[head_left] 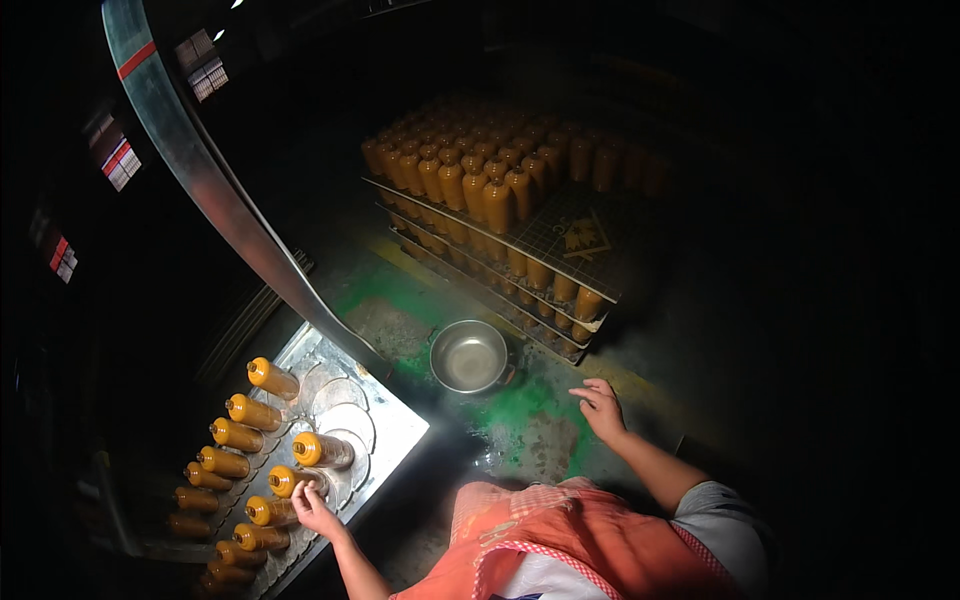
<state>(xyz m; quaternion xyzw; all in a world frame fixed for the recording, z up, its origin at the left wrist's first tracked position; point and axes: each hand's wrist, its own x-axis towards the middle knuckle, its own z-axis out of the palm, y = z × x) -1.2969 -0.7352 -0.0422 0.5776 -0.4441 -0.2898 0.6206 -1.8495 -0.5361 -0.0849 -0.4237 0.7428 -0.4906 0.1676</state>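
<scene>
Glossy amber-brown bottles with short dark necks stand in two rows on a metal conveyor table at the lower left. My left hand (316, 512) is at the near row, its fingers closed against the side of one bottle (284, 481); part of its body is hidden behind them. Another bottle (320, 450) stands just beyond it, and a bottle (268, 511) stands on the other side, nearer me. Over the floor to the right, my right hand (602, 408) is held out with its fingers apart and nothing in it.
Overlapping round plates (343, 428) form the conveyor's surface. A curved metal rail (215, 195) rises from its far end. On the wet green-stained floor sits a metal basin (468, 357). Beyond it, a tiered stack of boards (560, 262) carries many similar bottles (498, 205). Surroundings are dark.
</scene>
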